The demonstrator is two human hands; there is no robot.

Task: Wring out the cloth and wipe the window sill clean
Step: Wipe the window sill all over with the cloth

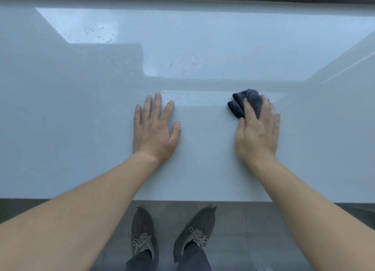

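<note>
**On the window sill (81,128), wiping under way**

My right grip (257,132) is clamped on the bunched cloth (237,108) at mid-sill; my left grip (154,128) lies flat, fingers apart. Best, I judge: firm overlapping strokes toward the far droplets (97,35).

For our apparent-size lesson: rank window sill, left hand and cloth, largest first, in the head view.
Largest: window sill
Next: left hand
Smallest: cloth, partly covered by the right hand

We look steeply down from head height onto the window sill (60,149), close in, our shoes (142,230) at the frame's bottom edge.
</note>
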